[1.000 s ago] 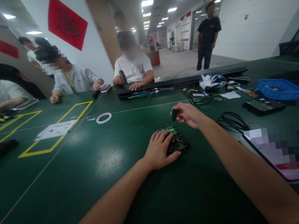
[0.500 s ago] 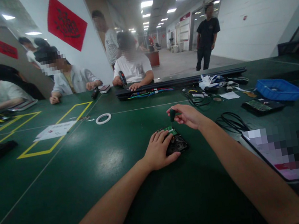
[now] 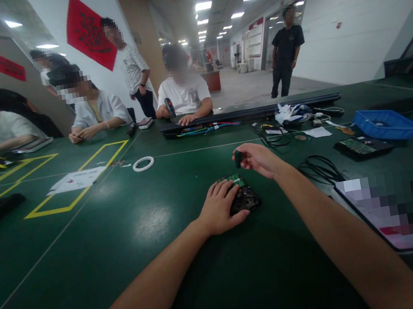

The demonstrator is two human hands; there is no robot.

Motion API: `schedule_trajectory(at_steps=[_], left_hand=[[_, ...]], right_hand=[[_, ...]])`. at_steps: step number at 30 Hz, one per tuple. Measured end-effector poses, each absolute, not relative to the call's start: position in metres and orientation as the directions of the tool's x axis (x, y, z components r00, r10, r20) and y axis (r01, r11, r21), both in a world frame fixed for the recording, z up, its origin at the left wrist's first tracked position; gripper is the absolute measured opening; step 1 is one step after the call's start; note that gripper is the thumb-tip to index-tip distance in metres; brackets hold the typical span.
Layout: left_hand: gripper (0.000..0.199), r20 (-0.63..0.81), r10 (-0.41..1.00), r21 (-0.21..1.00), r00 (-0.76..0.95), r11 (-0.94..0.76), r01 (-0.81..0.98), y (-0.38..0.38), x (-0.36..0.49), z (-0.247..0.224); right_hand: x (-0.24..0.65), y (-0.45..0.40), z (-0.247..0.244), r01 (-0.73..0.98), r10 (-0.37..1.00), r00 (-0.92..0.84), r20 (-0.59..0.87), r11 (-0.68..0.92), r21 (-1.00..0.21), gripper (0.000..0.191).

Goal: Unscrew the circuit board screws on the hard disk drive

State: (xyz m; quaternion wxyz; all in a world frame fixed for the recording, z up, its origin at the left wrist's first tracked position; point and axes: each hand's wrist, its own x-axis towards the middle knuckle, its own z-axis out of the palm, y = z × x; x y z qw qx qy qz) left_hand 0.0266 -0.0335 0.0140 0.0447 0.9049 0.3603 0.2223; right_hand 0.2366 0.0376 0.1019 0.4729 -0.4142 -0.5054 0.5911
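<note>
A small black device with an exposed green circuit board (image 3: 246,196) lies on the green table. My left hand (image 3: 221,207) grips it from the left, fingers across its top and thumb along the near edge, hiding its left part. Just above the far right corner, my right hand (image 3: 259,159) pinches a screwdriver (image 3: 238,158) by its short dark green handle, held upright. Its shaft is too thin to make out clearly, so I cannot tell whether the tip touches the board.
To the right are black cables (image 3: 320,170), another circuit-board device (image 3: 363,145), a blue tray (image 3: 387,123) and a blurred-out tablet-like object (image 3: 383,214). A tape roll (image 3: 143,164) and paper (image 3: 76,180) lie left. Across the table, a person holds a power drill (image 3: 169,108) by long black bars (image 3: 250,112).
My hands and the device stay almost still; the screwdriver handle is slightly tilted or turned. Behind, a standing person has moved left, and a seated person has brought both hands together.
</note>
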Motion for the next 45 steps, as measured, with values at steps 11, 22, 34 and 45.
schedule_trajectory(at_steps=[11,22,34,45], left_hand=[[0.085,0.372,0.669,0.240,0.643,-0.739,0.630,-0.033,0.027,0.013],[0.085,0.362,0.674,0.222,0.644,-0.734,0.642,-0.033,0.027,0.014],[0.085,0.362,0.680,0.271,0.637,-0.731,0.626,-0.035,0.027,0.016],[0.085,0.350,0.679,0.242,0.645,-0.731,0.638,-0.033,0.026,0.015]], right_hand=[[0.238,0.038,0.103,-0.222,0.980,-0.200,-0.021,-0.066,-0.973,0.012],[0.236,0.036,0.102,-0.172,0.976,-0.216,0.029,-0.009,-0.985,0.018],[0.240,0.047,0.097,0.012,0.987,-0.029,0.160,0.160,-0.987,0.018],[0.236,0.040,0.102,-0.017,0.992,-0.080,0.102,0.101,-0.995,0.014]])
